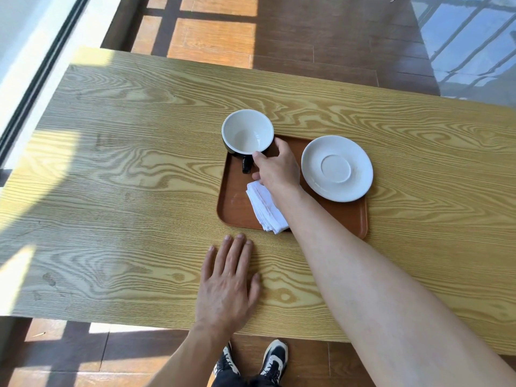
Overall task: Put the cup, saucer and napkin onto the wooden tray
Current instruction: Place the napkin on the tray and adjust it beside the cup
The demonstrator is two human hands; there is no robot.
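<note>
Cup at the tray's far left corner; all three items on or over the tray

We see the right hand (279,169) at the cup (248,134), thumb on its rim, remaining fingers hidden, so we cannot tell whether it grips; cup (248,134) sits at the far left corner of the wooden tray (234,202), overhanging it; saucer (337,168) on the right side, jutting past the edge; napkin (264,206) folded mid-tray; left hand (227,283) flat on the desk (125,177), fingers spread; we judge the task nearly done, letting go remaining
</note>
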